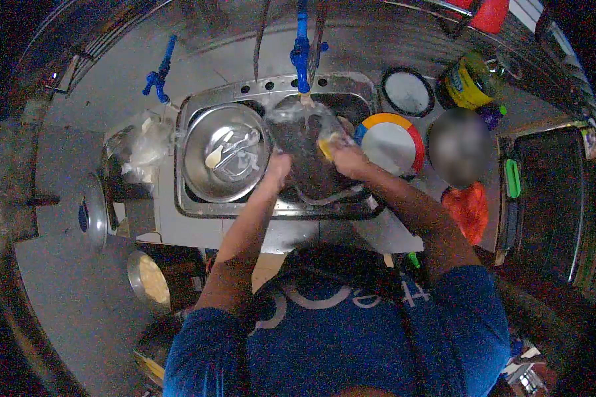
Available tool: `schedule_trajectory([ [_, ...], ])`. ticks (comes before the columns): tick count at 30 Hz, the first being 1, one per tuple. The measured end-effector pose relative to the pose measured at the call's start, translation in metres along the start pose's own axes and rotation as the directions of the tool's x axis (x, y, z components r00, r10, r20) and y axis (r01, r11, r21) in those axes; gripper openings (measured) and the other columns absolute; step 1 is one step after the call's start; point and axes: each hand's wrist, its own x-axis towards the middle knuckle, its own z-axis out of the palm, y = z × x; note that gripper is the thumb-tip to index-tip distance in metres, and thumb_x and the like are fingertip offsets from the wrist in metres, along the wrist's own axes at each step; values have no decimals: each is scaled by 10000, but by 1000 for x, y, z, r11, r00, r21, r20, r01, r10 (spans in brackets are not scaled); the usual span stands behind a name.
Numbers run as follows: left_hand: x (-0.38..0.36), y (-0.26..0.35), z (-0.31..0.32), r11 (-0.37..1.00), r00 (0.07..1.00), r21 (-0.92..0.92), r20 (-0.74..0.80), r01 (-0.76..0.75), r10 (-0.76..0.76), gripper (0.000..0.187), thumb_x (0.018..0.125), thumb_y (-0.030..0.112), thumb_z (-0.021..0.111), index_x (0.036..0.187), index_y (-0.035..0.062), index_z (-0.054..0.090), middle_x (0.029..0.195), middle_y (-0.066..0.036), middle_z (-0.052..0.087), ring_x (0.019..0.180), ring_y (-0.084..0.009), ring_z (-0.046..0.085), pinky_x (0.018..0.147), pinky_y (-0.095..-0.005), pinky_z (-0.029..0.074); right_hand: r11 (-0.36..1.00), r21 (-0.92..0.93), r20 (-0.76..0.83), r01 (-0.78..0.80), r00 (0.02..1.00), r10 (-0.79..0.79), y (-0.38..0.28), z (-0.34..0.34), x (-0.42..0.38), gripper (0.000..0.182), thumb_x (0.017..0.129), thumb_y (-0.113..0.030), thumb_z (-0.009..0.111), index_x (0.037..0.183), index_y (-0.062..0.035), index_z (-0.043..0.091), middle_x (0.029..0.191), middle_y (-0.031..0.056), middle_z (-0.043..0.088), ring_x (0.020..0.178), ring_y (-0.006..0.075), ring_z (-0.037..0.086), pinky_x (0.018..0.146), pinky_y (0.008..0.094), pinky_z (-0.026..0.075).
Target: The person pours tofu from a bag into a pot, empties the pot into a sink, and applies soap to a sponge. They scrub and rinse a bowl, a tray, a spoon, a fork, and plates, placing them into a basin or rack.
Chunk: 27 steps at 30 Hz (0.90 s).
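Over the right side of the steel sink (pixel 278 213), a large dark tray-like piece (pixel 304 149) with a pale, shiny edge is held under the tap; its exact kind is hard to make out. My left hand (pixel 280 169) is closed on its left edge. In my right hand (pixel 347 159) is a yellow sponge (pixel 326 147), pressed against the right side of the piece. Water runs from the blue tap (pixel 302 63) and splashes across the far end. Beside my left hand, a round steel basin (pixel 195 165) holds spoons and other utensils (pixel 225 155).
Right of the sink sits a plate with a coloured rim (pixel 389 149), with a dark-rimmed round dish (pixel 407 92) behind it. A yellow-labelled container (pixel 469 83) and an orange cloth (pixel 467 212) are farther right. Clear plastic bags (pixel 149 142) lie at left.
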Motion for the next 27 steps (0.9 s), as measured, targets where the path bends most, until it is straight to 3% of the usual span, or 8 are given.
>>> schedule_trajectory([
  [3,-28,12,32,993,998,121,65,10,-18,413,647,103,492,1042,-1,429,790,-100,547,741,-196,508,706,-293,403,932,295,-21,-212,973,228,-4,-51,9,411,703,-61,398,1109,-2,401,1120,200,432,1073,309,393,942,369,265],
  [7,-17,-3,40,946,950,302,312,-117,18,475,619,85,514,1066,-21,393,750,-86,541,719,-168,504,672,-284,414,943,286,-489,168,872,-7,-12,-26,40,363,701,-23,385,1054,4,462,1111,189,447,1058,293,410,921,350,295],
  [14,-31,63,32,899,978,-437,200,40,54,416,612,5,503,1017,-12,411,685,-56,525,596,-163,505,537,-277,428,768,616,-235,177,971,-35,-52,-60,-7,296,730,-79,448,1020,-77,510,1006,172,514,954,312,480,834,369,373],
  [15,-17,56,22,984,983,-27,47,-179,180,403,625,-11,488,1021,8,416,674,-49,526,574,-166,504,528,-270,431,778,580,-237,241,964,-122,-50,-56,-12,296,738,-83,441,1028,-87,505,1005,165,516,950,310,484,834,373,373],
  [17,29,12,-4,978,981,-171,127,-121,144,411,625,-34,459,1029,24,419,724,-61,534,626,-181,509,568,-281,432,772,519,-228,368,930,-290,-43,-43,-20,297,754,-92,428,1043,-108,494,1001,152,521,940,307,491,833,381,373],
  [20,7,39,-3,981,992,-181,87,-71,87,472,629,-54,421,1086,65,398,789,-53,532,660,-159,496,581,-283,416,928,370,224,-32,973,-56,-41,-123,-41,311,775,-122,400,1080,-88,450,1000,160,520,931,287,501,821,374,384],
  [24,-8,35,18,943,935,-25,129,-331,331,569,627,-64,434,1169,82,339,833,-25,523,680,-129,485,569,-249,406,998,63,-507,10,862,23,-6,-57,-4,305,809,-177,351,1063,-29,434,1028,193,491,909,312,504,770,355,414],
  [27,-6,36,32,956,941,-21,175,-292,291,603,631,-67,448,1200,87,319,882,-27,519,724,-137,491,606,-232,411,910,415,-264,-13,955,134,-22,-72,17,281,755,-149,383,1008,-34,426,1026,165,476,929,274,493,857,395,361],
])
